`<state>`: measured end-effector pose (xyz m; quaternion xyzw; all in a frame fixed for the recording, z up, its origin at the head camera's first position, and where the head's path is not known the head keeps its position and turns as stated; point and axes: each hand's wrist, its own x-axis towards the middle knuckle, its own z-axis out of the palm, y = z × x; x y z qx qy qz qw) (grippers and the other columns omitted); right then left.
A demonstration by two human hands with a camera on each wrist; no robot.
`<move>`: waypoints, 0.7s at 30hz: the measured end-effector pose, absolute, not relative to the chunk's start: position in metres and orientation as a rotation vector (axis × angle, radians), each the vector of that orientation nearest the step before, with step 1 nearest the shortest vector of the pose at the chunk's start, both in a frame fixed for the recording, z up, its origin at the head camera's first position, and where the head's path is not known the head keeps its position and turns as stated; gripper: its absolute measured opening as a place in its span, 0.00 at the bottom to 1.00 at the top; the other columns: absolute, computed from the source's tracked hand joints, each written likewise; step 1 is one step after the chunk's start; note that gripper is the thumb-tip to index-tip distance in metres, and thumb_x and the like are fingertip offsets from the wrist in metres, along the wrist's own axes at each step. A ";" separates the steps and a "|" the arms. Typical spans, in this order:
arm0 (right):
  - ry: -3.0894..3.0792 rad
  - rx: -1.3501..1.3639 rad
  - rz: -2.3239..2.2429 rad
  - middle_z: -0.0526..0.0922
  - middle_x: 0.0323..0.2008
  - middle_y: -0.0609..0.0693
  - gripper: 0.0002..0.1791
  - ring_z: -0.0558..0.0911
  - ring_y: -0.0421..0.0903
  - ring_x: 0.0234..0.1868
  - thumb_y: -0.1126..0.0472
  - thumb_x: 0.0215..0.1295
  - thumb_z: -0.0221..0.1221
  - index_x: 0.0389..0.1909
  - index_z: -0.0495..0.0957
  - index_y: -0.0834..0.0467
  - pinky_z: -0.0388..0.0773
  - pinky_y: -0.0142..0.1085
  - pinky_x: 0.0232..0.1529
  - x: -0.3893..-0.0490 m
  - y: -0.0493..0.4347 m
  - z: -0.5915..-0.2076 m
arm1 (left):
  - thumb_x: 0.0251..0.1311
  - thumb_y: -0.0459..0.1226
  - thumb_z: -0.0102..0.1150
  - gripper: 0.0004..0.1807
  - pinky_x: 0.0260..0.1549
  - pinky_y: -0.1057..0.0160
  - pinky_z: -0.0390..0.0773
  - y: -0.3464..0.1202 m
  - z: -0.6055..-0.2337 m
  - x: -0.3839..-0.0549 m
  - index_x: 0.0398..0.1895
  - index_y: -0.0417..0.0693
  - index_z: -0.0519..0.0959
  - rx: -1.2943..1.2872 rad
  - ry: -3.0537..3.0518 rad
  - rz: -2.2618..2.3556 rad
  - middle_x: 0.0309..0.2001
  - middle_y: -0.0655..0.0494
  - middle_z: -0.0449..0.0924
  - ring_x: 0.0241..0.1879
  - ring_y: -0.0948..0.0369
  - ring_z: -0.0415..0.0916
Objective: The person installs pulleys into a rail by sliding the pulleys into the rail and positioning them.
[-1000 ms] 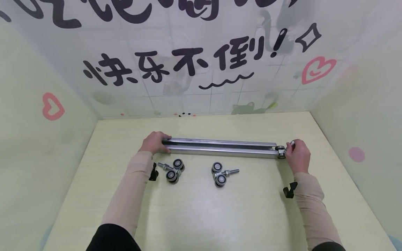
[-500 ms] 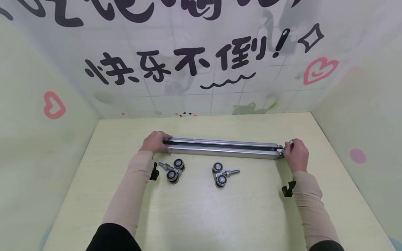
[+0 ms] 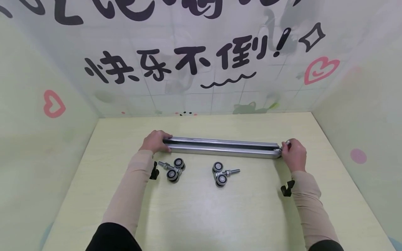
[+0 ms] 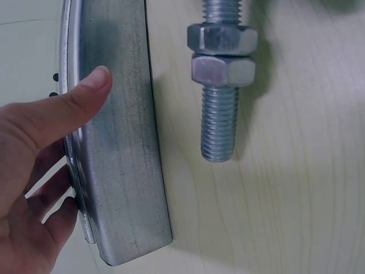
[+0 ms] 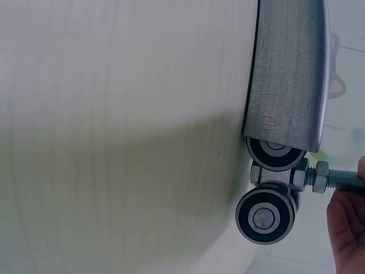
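A silvery metal channel rail lies across the table, its long slot facing up. My left hand grips its left end; in the left wrist view the thumb lies on the rail's side wall. At the right end, my right hand pinches the threaded bolt of a roller trolley. In the right wrist view one trolley wheel sits partly inside the rail's end and another is outside it. The right hand is mostly cut off there.
Two more roller trolleys lie on the table in front of the rail, a left one with its bolt pointing left and a right one with its bolt pointing right. Printed walls enclose the table at the back and both sides.
The right hand has moved left, and the trolley it holds has gone from just outside the rail's right end into it. The left hand and the two loose trolleys have stayed put.
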<state>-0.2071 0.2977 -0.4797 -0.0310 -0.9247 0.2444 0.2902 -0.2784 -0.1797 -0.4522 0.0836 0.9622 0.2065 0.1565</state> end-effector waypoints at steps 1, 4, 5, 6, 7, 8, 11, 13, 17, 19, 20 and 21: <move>-2.471 -0.076 0.653 0.74 0.21 0.65 0.07 0.74 0.59 0.21 0.70 0.54 0.58 0.25 0.72 0.72 0.71 0.49 0.23 -0.207 0.297 -0.479 | 0.38 0.38 0.73 0.34 0.52 0.44 0.67 -0.180 -0.452 -0.278 0.55 0.47 0.74 0.238 2.755 0.592 0.58 0.43 0.70 0.56 0.45 0.65; -2.493 -0.060 0.660 0.75 0.20 0.64 0.08 0.73 0.57 0.20 0.69 0.55 0.58 0.24 0.72 0.72 0.71 0.47 0.22 -0.208 0.297 -0.479 | 0.38 0.38 0.73 0.34 0.52 0.45 0.67 -0.180 -0.451 -0.278 0.55 0.47 0.74 0.235 2.757 0.591 0.57 0.43 0.70 0.56 0.46 0.65; -2.500 -0.058 0.663 0.75 0.20 0.64 0.08 0.73 0.57 0.20 0.69 0.55 0.58 0.24 0.72 0.71 0.70 0.46 0.22 -0.209 0.297 -0.480 | 0.38 0.38 0.73 0.34 0.52 0.45 0.67 -0.180 -0.450 -0.278 0.55 0.47 0.74 0.233 2.757 0.591 0.57 0.43 0.70 0.56 0.46 0.65; -2.505 -0.056 0.669 0.75 0.19 0.63 0.08 0.73 0.56 0.20 0.69 0.55 0.58 0.24 0.72 0.71 0.70 0.45 0.22 -0.209 0.296 -0.480 | 0.38 0.38 0.73 0.34 0.52 0.45 0.67 -0.180 -0.450 -0.278 0.55 0.47 0.74 0.235 2.755 0.591 0.57 0.43 0.70 0.56 0.45 0.65; -2.510 -0.056 0.675 0.75 0.19 0.63 0.08 0.73 0.56 0.20 0.69 0.55 0.58 0.24 0.72 0.71 0.70 0.45 0.21 -0.210 0.296 -0.480 | 0.38 0.38 0.73 0.34 0.52 0.45 0.67 -0.180 -0.450 -0.278 0.55 0.47 0.74 0.234 2.753 0.593 0.58 0.43 0.70 0.56 0.45 0.65; -2.516 -0.057 0.680 0.75 0.19 0.63 0.08 0.73 0.56 0.19 0.69 0.55 0.58 0.24 0.72 0.71 0.70 0.44 0.21 -0.210 0.296 -0.480 | 0.38 0.38 0.73 0.35 0.52 0.45 0.68 -0.180 -0.450 -0.278 0.55 0.47 0.74 0.235 2.753 0.593 0.58 0.43 0.70 0.56 0.45 0.65; -2.534 -0.063 0.696 0.76 0.20 0.64 0.08 0.74 0.56 0.20 0.69 0.56 0.58 0.25 0.73 0.71 0.72 0.45 0.22 -0.211 0.296 -0.481 | 0.38 0.38 0.73 0.35 0.52 0.45 0.68 -0.180 -0.450 -0.278 0.55 0.46 0.74 0.243 2.754 0.588 0.58 0.42 0.70 0.56 0.45 0.65; -2.556 -0.065 0.708 0.76 0.21 0.64 0.08 0.75 0.56 0.21 0.69 0.56 0.57 0.26 0.73 0.71 0.73 0.45 0.22 -0.211 0.295 -0.480 | 0.37 0.38 0.73 0.35 0.52 0.45 0.68 -0.180 -0.450 -0.279 0.55 0.46 0.74 0.247 2.759 0.582 0.58 0.42 0.70 0.56 0.45 0.65; -2.597 -0.058 0.726 0.77 0.22 0.64 0.08 0.76 0.56 0.21 0.68 0.57 0.57 0.27 0.73 0.71 0.75 0.46 0.23 -0.211 0.293 -0.477 | 0.37 0.38 0.73 0.35 0.52 0.45 0.68 -0.180 -0.450 -0.279 0.55 0.46 0.74 0.248 2.759 0.580 0.58 0.42 0.70 0.56 0.45 0.65; -2.613 -0.055 0.728 0.77 0.22 0.64 0.08 0.76 0.55 0.21 0.67 0.57 0.57 0.26 0.73 0.71 0.75 0.45 0.23 -0.211 0.292 -0.476 | 0.37 0.38 0.73 0.35 0.52 0.45 0.67 -0.180 -0.450 -0.279 0.55 0.46 0.74 0.250 2.759 0.578 0.58 0.42 0.70 0.56 0.45 0.65; -2.619 -0.051 0.729 0.77 0.21 0.64 0.08 0.76 0.55 0.21 0.67 0.57 0.57 0.26 0.73 0.71 0.75 0.45 0.23 -0.211 0.291 -0.476 | 0.37 0.38 0.73 0.35 0.52 0.45 0.67 -0.180 -0.450 -0.278 0.55 0.46 0.74 0.248 2.759 0.579 0.58 0.42 0.70 0.56 0.45 0.65; -2.625 -0.047 0.727 0.77 0.21 0.64 0.08 0.76 0.55 0.21 0.67 0.57 0.57 0.26 0.73 0.71 0.75 0.45 0.23 -0.211 0.291 -0.476 | 0.37 0.38 0.73 0.35 0.52 0.45 0.67 -0.180 -0.450 -0.278 0.55 0.46 0.74 0.249 2.759 0.578 0.58 0.42 0.70 0.56 0.45 0.65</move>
